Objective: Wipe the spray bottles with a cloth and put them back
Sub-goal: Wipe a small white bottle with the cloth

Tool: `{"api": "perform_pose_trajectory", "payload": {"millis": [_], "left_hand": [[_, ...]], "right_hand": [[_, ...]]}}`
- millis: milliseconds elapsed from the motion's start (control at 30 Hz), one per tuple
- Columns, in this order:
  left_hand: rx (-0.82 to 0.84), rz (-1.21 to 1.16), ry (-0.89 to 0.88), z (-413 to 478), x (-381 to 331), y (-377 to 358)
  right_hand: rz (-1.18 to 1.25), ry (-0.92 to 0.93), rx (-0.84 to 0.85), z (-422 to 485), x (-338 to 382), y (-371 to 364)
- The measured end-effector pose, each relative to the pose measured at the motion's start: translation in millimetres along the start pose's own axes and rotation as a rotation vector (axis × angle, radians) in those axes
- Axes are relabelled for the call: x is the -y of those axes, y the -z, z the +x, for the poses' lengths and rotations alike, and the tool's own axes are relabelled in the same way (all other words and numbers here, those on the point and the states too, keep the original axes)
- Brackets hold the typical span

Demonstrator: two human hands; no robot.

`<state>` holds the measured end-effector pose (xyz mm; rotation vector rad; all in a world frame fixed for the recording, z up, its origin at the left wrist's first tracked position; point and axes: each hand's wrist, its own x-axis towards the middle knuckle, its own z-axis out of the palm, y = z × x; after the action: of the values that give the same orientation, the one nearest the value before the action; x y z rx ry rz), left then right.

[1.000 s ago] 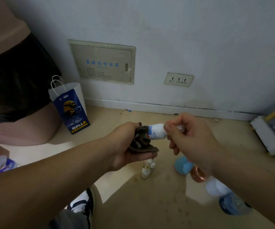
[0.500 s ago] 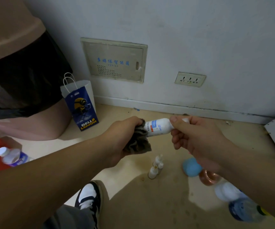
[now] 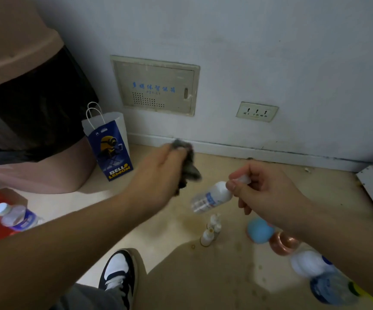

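facing wall (image 3: 270,52), spotted floor (image 3: 158,231)

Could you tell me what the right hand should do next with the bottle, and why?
Probably lower the bottle to the floor beside the small bottles: the cloth in the left hand is clear of it, and the right hand pinches its cap.
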<state>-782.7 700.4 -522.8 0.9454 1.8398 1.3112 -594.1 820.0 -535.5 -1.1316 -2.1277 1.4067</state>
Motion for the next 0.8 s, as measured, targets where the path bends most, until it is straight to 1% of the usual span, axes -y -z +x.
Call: {"api": "perform_pose_trajectory", "payload": {"millis": [33, 67, 100, 133, 167, 233, 300, 367, 400, 433, 500, 600, 667, 733, 800], "left_hand": [[0.138, 0.127, -0.154, -4, 2, -6], [0.288, 0.232, -0.245, -8, 4, -12], [0.406, 0.3, -0.296, -11, 5, -17], [0.473, 0.332, -0.32, -11, 9, -21], [0.506, 0.348, -0.313, -10, 10, -24], [0.517, 0.305, -0.211, -5, 11, -23], [0.532, 0.197, -0.012, 2, 9, -16], [0.588, 0.189, 0.158, 4, 9, -10], [0.616, 0.195, 0.212, 3, 10, -10], [0.633, 0.182, 0.225, 0, 10, -12], [0.621, 0.164, 0.176, -5, 9, -19], [0.619, 0.26, 0.058, -6, 8, -23], [0.62, 0.302, 0.033, -6, 9, -22], [0.582, 0.322, 0.028, -6, 11, -23], [0.508, 0.349, 0.013, -7, 13, -26]], "right_hand": [[0.017, 0.026, 0.018, -1, 1, 0], [0.026, 0.061, 0.037, -3, 1, -1], [0.022, 0.1, 0.053, -4, 2, -1], [0.013, 0.133, 0.059, -7, 3, -1], [-0.004, 0.154, 0.057, -9, 5, -1], [-0.004, 0.18, 0.053, -13, 9, 2], [-0.027, 0.228, 0.074, -15, 15, 10], [-0.068, 0.23, 0.103, -14, 18, 19], [-0.068, 0.221, 0.111, -14, 19, 21], [-0.061, 0.221, 0.118, -14, 19, 22], [-0.058, 0.232, 0.125, -13, 15, 20], [-0.052, 0.231, 0.135, -12, 10, 17], [-0.027, 0.219, 0.144, -14, 11, 17], [0.02, 0.166, 0.156, -17, 16, 15], [0.067, 0.069, 0.134, -18, 21, 13]]}}
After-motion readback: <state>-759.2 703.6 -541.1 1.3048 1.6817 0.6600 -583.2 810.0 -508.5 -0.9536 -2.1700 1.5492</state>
